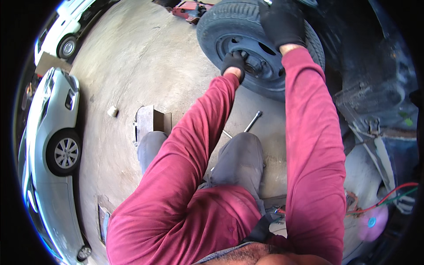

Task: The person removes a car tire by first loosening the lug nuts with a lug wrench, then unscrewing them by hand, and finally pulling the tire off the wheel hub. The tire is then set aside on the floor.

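Note:
A car wheel (274, 86) with a black tyre and a dark steel rim stands at the top, beside the dark wheel well on the right. My left hand (234, 61), in a black glove, reaches to the rim's centre. Its fingers are bent beside the hub (255, 63); whatever they pinch is too small to make out. Higher up, my gloved right hand (283, 24) grips the tyre's upper right side, its fingertips partly hidden. Below the wheel, a metal wrench with a socket end (254, 120) lies on the concrete near my knee.
A grey metal box-like piece (145, 121) stands left of my knees. A red floor jack (191, 10) sits beyond the tyre. A whitish lump (112, 111) lies on the floor. Red and green hoses (388, 198) run at lower right. A silver car (55, 119) stands at the left.

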{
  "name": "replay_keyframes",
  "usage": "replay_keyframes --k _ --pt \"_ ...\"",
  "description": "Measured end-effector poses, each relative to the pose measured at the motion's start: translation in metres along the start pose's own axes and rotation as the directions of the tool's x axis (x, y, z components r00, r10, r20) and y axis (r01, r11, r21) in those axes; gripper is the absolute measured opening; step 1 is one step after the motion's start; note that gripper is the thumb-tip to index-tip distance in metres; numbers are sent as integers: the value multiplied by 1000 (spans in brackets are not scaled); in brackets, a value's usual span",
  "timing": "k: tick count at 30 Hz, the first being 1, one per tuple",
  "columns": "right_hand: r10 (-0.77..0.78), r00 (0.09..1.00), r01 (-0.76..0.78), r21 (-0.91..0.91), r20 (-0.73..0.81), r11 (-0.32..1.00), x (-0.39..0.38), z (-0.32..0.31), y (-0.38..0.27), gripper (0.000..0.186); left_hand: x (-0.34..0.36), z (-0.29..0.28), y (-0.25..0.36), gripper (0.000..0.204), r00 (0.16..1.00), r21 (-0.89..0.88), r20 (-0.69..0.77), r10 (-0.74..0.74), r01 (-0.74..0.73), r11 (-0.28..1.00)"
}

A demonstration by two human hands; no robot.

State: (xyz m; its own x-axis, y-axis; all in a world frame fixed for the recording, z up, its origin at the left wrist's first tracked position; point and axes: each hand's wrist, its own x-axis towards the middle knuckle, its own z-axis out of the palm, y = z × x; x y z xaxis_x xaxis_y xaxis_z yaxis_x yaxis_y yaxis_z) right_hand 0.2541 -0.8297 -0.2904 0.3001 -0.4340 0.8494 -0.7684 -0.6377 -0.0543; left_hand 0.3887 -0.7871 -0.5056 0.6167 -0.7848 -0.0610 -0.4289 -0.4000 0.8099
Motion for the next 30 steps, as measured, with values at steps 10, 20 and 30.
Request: replay_keyframes --k 10,20,30 --pt "-12 1000 12 -30 12 999 0 14 11 34 -41 -4 17 40 987 -217 -143 75 -105 970" --pt "32 995 -34 18 91 999 3 5 5 33 -54 0 16 38 951 -265 -258 172 -240 934" --pt "8 997 -8 -12 76 1000 3 1 1 27 -43 -25 20 48 999 -258 -22 -46 39 965"
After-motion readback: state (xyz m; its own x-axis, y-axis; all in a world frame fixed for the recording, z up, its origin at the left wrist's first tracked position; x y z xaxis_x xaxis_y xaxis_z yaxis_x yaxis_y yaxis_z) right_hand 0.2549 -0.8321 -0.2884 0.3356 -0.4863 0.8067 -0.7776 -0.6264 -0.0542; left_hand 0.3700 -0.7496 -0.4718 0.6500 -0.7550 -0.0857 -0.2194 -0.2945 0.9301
